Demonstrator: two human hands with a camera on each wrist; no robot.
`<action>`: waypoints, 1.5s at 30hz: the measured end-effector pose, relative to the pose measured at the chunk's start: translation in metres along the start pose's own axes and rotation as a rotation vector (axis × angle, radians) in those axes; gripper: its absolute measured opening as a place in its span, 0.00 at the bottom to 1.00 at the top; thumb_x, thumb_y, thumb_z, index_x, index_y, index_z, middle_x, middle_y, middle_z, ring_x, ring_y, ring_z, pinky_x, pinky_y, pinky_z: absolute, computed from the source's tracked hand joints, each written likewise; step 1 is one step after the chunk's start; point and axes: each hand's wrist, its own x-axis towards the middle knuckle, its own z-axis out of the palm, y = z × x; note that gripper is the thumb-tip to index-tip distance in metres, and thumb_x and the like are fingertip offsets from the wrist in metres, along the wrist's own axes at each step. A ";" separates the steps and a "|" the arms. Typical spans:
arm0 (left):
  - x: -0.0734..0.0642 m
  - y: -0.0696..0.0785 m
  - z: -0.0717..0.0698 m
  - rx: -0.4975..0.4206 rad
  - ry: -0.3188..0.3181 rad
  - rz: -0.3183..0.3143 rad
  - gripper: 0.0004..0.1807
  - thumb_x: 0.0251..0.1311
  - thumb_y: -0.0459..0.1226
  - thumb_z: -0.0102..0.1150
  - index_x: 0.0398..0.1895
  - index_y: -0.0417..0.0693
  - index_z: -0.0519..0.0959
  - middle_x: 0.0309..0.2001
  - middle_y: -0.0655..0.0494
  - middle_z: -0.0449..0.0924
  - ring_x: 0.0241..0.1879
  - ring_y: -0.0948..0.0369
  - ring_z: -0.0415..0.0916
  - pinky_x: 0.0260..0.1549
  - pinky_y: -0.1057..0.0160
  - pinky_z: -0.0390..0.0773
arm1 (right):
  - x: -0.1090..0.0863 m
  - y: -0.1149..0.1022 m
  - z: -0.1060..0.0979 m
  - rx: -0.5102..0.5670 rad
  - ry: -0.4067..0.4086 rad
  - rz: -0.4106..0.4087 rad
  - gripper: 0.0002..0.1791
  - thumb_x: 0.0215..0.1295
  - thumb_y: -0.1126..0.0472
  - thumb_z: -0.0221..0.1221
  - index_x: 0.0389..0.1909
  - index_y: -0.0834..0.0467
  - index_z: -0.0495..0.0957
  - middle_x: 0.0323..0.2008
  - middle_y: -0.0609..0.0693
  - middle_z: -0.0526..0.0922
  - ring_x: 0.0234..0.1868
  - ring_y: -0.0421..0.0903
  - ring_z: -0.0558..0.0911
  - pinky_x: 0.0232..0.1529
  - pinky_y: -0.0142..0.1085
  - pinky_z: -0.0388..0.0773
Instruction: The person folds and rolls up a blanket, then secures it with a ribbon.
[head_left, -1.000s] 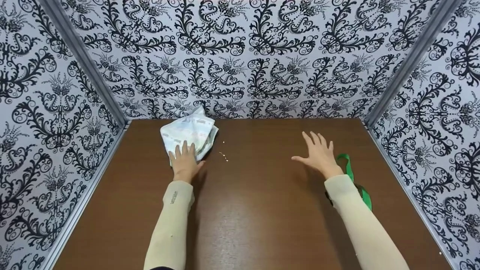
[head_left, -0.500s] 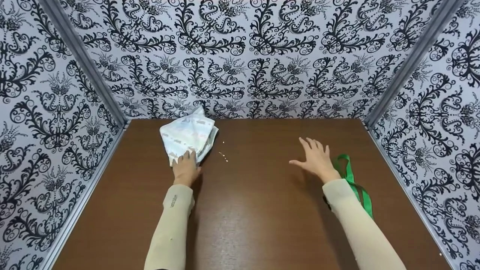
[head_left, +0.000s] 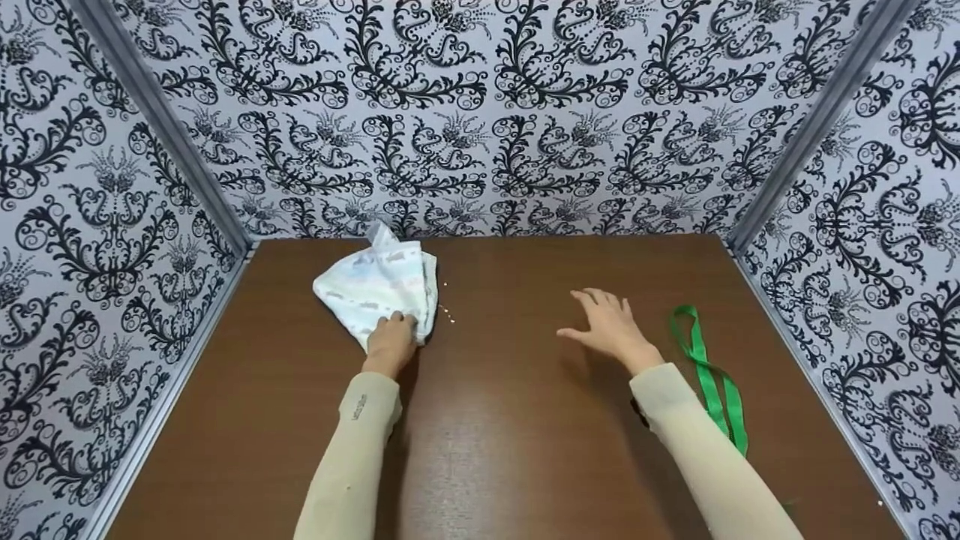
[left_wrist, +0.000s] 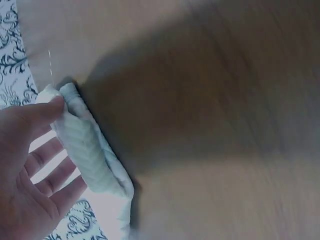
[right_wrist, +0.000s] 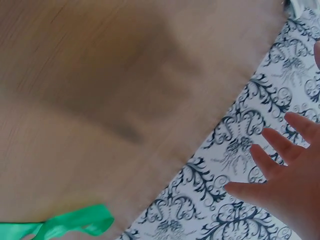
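Observation:
A folded pale cloth (head_left: 375, 281) with faint pastel print lies at the back left of the brown table. My left hand (head_left: 391, 343) grips its near edge; in the left wrist view the thumb presses the rolled edge of the cloth (left_wrist: 92, 155) against the fingers behind it. My right hand (head_left: 609, 326) is held over the table on the right with fingers spread and nothing in it. Just to its right a green ribbon (head_left: 699, 352) lies in a long loop, its near end partly behind the right sleeve. In the right wrist view the ribbon (right_wrist: 75, 222) shows at the lower left.
The brown wooden table (head_left: 487, 420) meets patterned black-and-white walls (head_left: 487, 112) at the back and both sides, with grey metal strips along the corners. A few small pale specks (head_left: 448, 311) show on the tabletop right of the cloth.
My left hand has gone from lying spread over the cloth to gripping its near edge, and the cloth has shifted slightly. My right hand has drifted left and nearer, uncovering more green ribbon.

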 end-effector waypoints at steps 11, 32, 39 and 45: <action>-0.003 0.033 0.010 0.002 0.055 0.125 0.15 0.64 0.43 0.64 0.51 0.47 0.82 0.49 0.45 0.80 0.46 0.43 0.80 0.46 0.46 0.82 | -0.001 -0.026 0.006 0.023 -0.030 -0.130 0.35 0.66 0.46 0.63 0.67 0.61 0.70 0.65 0.63 0.71 0.66 0.65 0.70 0.68 0.60 0.65; -0.027 0.123 0.023 -0.008 -0.016 0.347 0.12 0.64 0.46 0.63 0.43 0.49 0.81 0.41 0.52 0.81 0.39 0.51 0.83 0.40 0.52 0.83 | -0.011 -0.053 0.041 0.110 -0.054 -0.194 0.23 0.66 0.58 0.64 0.60 0.61 0.77 0.58 0.59 0.79 0.61 0.58 0.77 0.63 0.53 0.73; -0.008 0.122 0.000 -0.025 0.089 0.268 0.08 0.63 0.39 0.62 0.43 0.50 0.84 0.43 0.51 0.84 0.43 0.49 0.83 0.38 0.48 0.84 | -0.013 -0.059 0.051 0.130 -0.049 -0.261 0.25 0.66 0.58 0.65 0.60 0.63 0.76 0.57 0.60 0.79 0.59 0.59 0.77 0.62 0.53 0.74; 0.007 0.116 -0.012 -0.039 0.205 0.209 0.16 0.63 0.40 0.64 0.53 0.48 0.79 0.59 0.49 0.74 0.57 0.48 0.75 0.46 0.49 0.83 | -0.016 -0.066 0.058 0.133 -0.076 -0.306 0.30 0.66 0.56 0.65 0.65 0.62 0.70 0.61 0.60 0.73 0.61 0.58 0.75 0.62 0.52 0.74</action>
